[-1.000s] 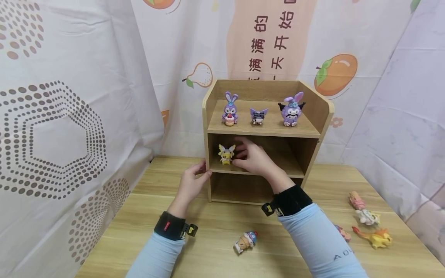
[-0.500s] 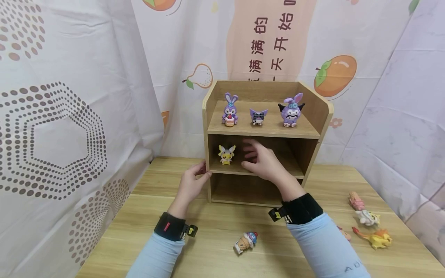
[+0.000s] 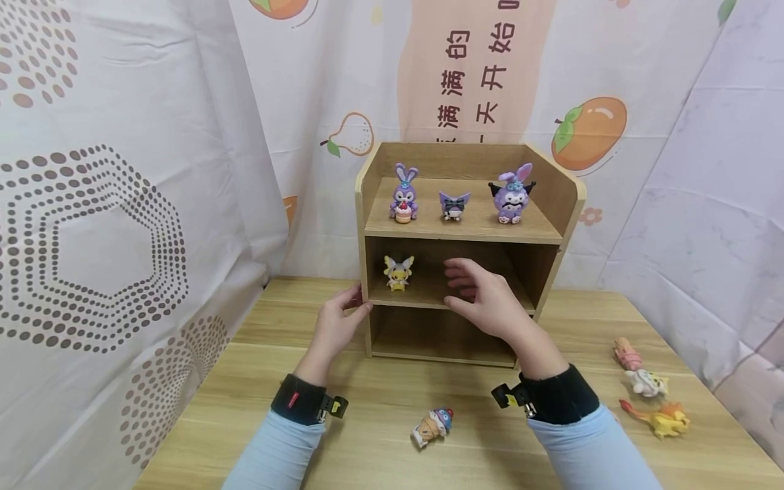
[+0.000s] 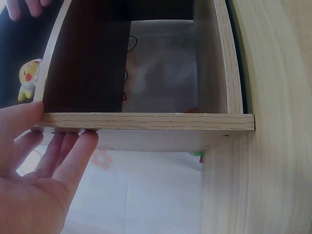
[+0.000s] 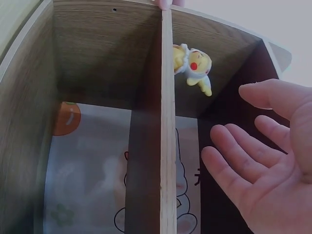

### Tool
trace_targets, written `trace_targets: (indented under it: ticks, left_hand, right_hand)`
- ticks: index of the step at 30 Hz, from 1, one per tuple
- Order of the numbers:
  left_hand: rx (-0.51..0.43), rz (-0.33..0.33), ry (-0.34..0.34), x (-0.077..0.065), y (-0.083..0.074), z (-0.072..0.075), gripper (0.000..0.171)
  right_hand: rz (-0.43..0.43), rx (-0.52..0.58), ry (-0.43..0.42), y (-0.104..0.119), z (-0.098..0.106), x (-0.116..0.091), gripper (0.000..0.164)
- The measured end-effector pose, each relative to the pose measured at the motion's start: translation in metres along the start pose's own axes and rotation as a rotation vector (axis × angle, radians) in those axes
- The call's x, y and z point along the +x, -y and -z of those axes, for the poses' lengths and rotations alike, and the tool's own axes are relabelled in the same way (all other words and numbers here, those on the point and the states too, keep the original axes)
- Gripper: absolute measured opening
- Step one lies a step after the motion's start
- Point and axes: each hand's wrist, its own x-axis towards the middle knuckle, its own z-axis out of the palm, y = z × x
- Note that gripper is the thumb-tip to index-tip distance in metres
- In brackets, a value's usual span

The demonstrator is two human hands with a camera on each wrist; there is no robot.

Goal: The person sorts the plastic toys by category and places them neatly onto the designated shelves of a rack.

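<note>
A small wooden shelf (image 3: pixel 462 237) stands on the table, with my left hand (image 3: pixel 335 324) holding the edge of its left side panel. In the left wrist view, the left thumb lies on the panel's front edge and the fingers (image 4: pixel 73 161) are along its outer face. A yellow toy figure in a grey-white hood (image 3: pixel 398 273) stands at the left of the middle compartment. To its right, my right hand (image 3: pixel 490 299) is held in front of that compartment, holding nothing. Its fingers are spread and slightly bent in the right wrist view, apart from the figure (image 5: pixel 195 66).
On the top shelf sit a purple rabbit figure with a cake (image 3: pixel 404 194), a small purple-eared figure (image 3: pixel 454 205) and a larger purple figure (image 3: pixel 512 194). An ice-cream-cone figure (image 3: pixel 432 427) lies on the table in front. Several toys, including a yellow one (image 3: pixel 664 418), lie at right.
My right hand has drawn away from the yellow hooded figure, moving right and slightly down. The figure stays standing in the middle compartment. My left hand has kept its place on the side panel.
</note>
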Motion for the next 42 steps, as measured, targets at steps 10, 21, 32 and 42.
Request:
trace_targets:
  ticks: [10,21,32,42]
  left_hand:
    - [0.007,-0.001,0.005,0.0,0.002,0.0,0.049]
    - [0.016,-0.007,0.013,0.002,0.001,0.001,0.049]
    - [-0.015,-0.011,0.012,0.0,0.0,0.001,0.047]
    - [0.009,0.004,0.009,0.001,0.003,0.0,0.05]
  right_hand:
    - [0.008,0.028,-0.043,0.0,0.005,-0.024,0.046]
    - [0.007,0.004,-0.095,-0.007,0.013,-0.045,0.04]
    - [-0.025,0.014,-0.149,-0.022,0.033,-0.07,0.04]
    - [-0.085,0.033,-0.191,-0.033,0.05,-0.088,0.04]
